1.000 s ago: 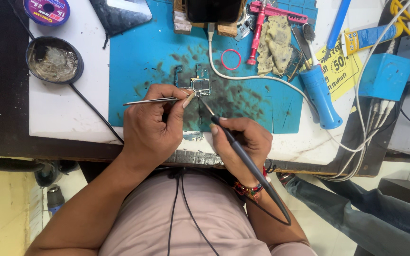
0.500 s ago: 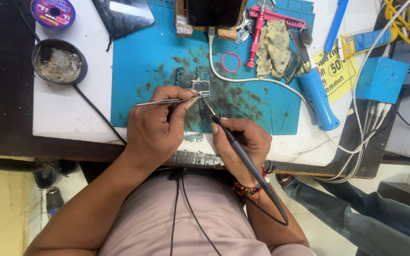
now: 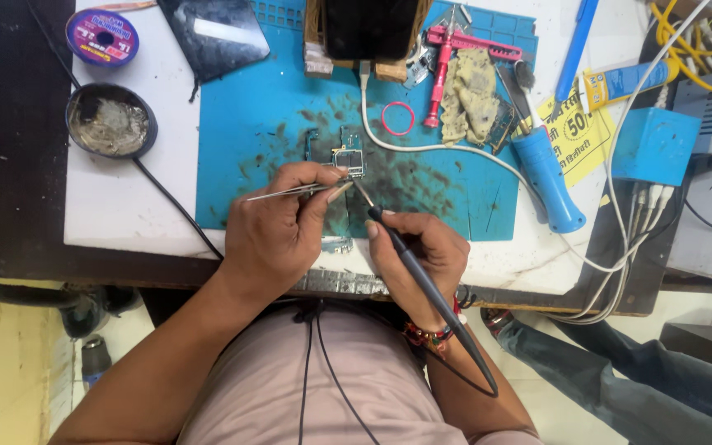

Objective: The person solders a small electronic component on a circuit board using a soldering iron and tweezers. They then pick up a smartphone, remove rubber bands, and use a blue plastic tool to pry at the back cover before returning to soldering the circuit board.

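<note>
Left hand [image 3: 278, 235] closed around tweezers [image 3: 290, 192], tips at small circuit board [image 3: 349, 156]. Right hand [image 3: 418, 251] gripped dark soldering iron [image 3: 422, 280] pen-style, tip touching board's lower edge. Board lay on stained blue mat [image 3: 249, 124], mid-bench [image 3: 109, 206]. Round tin [image 3: 111, 121] of residue sat left of mat; blue-handled tool [image 3: 547, 177] lay right; pink ring [image 3: 398, 118] just beyond board.

The left hand [image 3: 278, 235] sits a little lower, its tweezers [image 3: 290, 193] now level instead of tilted. The soldering iron [image 3: 422, 280] tip seems nearer the circuit board [image 3: 350, 155], though glare blurs it.
</note>
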